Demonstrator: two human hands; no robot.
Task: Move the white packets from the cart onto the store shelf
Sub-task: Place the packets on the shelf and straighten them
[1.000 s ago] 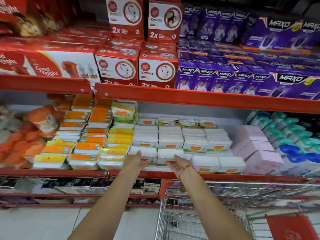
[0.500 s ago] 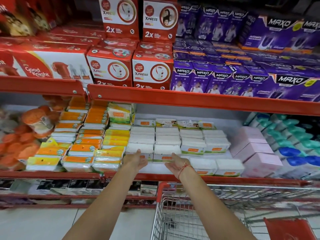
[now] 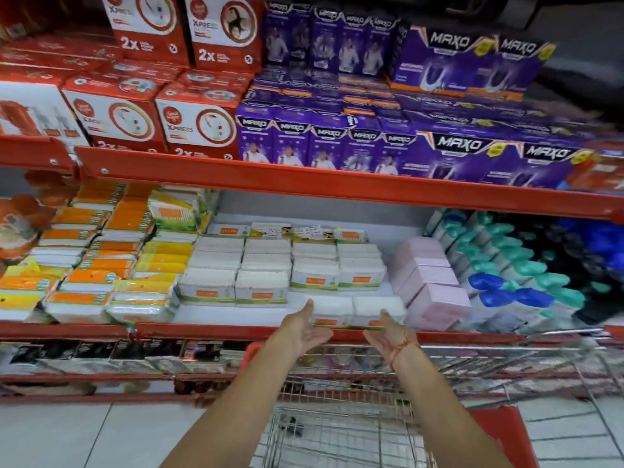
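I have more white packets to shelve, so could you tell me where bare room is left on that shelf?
One bare strip lies along the front lip, before the white packets and left of the front pair between the left hand and right hand. Bare floor also shows behind the white rows. The orange packets and pink boxes are crowded.

The red-edged shelf (image 3: pixel 236 331) carries stacked white packets (image 3: pixel 266 265), orange packets (image 3: pixel 84 278) and pink boxes (image 3: pixel 429 282).

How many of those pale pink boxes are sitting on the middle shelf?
3 show: a rear pink box, a middle one and a front one, in a row right of the white packets. More may be hidden behind them.
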